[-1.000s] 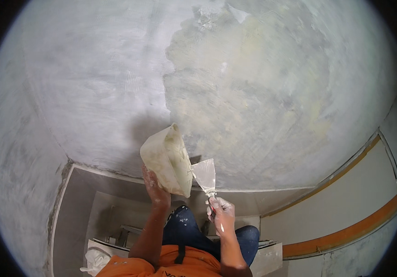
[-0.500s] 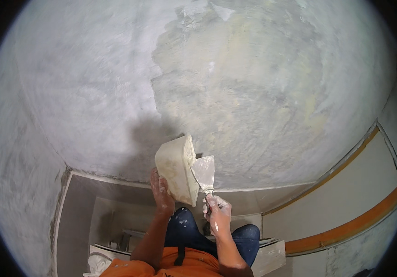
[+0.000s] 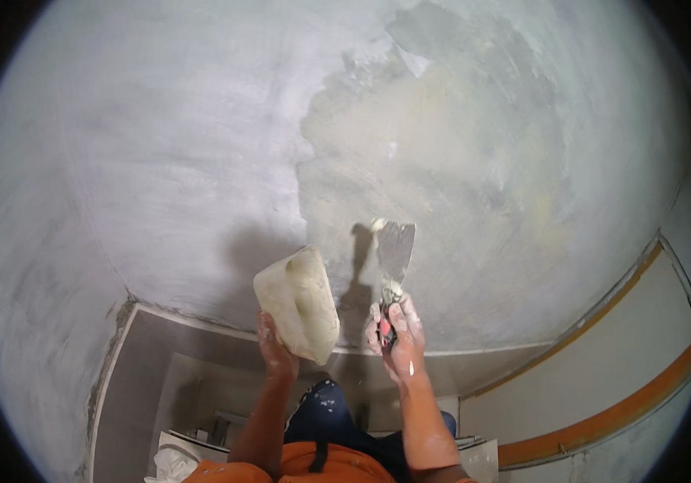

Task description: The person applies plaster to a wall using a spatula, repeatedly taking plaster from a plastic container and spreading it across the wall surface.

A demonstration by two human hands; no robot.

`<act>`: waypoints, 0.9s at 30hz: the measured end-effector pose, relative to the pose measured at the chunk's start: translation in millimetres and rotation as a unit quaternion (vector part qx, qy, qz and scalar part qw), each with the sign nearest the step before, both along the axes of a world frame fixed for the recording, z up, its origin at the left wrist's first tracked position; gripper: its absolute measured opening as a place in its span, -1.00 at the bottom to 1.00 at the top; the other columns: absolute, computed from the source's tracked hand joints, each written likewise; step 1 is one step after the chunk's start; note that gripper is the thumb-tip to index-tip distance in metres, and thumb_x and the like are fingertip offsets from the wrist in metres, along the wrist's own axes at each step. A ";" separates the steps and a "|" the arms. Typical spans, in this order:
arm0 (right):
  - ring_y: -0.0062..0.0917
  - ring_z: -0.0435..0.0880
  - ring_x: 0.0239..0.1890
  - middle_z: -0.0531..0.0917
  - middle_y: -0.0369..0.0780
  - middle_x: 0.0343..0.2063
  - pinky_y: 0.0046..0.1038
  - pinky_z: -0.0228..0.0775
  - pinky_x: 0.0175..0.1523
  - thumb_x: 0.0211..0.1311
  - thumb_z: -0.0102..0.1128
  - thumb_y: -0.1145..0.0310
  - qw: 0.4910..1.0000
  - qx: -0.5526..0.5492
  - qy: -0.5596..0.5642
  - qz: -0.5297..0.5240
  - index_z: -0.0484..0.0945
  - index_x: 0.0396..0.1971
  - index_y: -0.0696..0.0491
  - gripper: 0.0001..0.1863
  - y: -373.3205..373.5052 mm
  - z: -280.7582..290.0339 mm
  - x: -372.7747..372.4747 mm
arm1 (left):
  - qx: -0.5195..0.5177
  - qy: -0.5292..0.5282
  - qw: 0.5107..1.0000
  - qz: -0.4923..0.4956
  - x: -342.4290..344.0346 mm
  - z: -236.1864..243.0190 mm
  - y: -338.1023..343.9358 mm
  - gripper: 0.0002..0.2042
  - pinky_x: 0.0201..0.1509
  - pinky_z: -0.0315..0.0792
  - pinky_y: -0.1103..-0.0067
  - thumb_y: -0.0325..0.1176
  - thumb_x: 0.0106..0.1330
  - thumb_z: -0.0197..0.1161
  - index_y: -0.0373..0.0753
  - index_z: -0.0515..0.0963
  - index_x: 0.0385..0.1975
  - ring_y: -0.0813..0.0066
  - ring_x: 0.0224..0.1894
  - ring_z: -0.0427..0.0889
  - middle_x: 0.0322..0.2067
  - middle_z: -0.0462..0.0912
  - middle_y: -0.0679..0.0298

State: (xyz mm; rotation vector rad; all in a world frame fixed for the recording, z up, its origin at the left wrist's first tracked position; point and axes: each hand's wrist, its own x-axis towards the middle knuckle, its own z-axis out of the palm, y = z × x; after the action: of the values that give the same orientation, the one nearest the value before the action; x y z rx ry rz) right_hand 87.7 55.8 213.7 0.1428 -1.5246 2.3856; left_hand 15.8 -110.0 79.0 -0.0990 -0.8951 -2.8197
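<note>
My left hand (image 3: pixel 277 350) grips a cream plastic compound pan (image 3: pixel 297 298) from its left side, holding it tilted. My right hand (image 3: pixel 402 342) is closed round the red-and-black handle of a putty knife (image 3: pixel 396 249), whose wide metal blade points upward with pale compound on its upper left corner and near the neck. The blade is apart from the pan, to its upper right, before a plastered wall (image 3: pixel 201 145). A large greyer, blotched patch (image 3: pixel 466 137) covers the wall's middle and right, and shadows of pan and knife fall on it.
Below the wall is a grey recess (image 3: pixel 144 370) with a pale edge and board pieces. At lower right a pale panel (image 3: pixel 571 362) has orange strips and a metal frame. A crumpled white cloth or bag (image 3: pixel 170 463) lies at lower left, beside my orange shirt and dark jeans.
My right hand has lifted the knife up and right, away from the pan's rim, with compound now on the blade corner. The pan has turned and sits slightly lower than a second ago.
</note>
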 end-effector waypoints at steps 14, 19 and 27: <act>-0.16 0.58 -0.31 0.60 -0.08 -0.30 -0.22 0.40 -0.24 0.18 0.36 0.33 0.587 0.648 0.391 -0.287 0.64 -0.08 0.14 -0.67 -35.1 109.1 -83.7 | 0.037 0.025 0.995 0.090 11.3 42.6 -82.7 -0.17 0.50 0.15 0.14 0.31 0.49 -0.12 -0.18 -0.03 0.54 0.05 0.47 0.19 0.46 0.16 0.08; -0.19 0.55 -0.30 0.58 -0.11 -0.33 -0.21 0.34 -0.21 0.28 0.28 0.23 0.606 0.609 0.382 -0.340 0.64 -0.07 0.14 -0.67 -19.5 100.9 -77.0 | 0.033 0.000 0.994 0.100 16.3 43.0 -84.8 -0.15 0.49 0.17 0.16 0.34 0.47 -0.11 -0.16 -0.03 0.54 0.07 0.47 0.20 0.46 0.16 0.11; -0.08 0.59 -0.21 0.61 -0.05 -0.29 -0.14 0.39 -0.12 0.35 0.21 0.25 0.714 0.561 0.284 -0.308 0.59 -0.03 0.14 -0.68 -27.2 100.1 -81.7 | 0.015 0.025 0.998 0.054 5.5 25.1 -73.7 -0.14 0.47 0.23 0.16 0.39 0.43 -0.08 -0.08 -0.01 0.54 0.15 0.46 0.23 0.47 0.16 0.18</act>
State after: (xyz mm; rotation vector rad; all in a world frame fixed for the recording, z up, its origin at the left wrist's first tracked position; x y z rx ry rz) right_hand 6.0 28.6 313.8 0.4718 -1.9876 0.5696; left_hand 21.3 -183.7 104.1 -0.1118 -0.8212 -2.7178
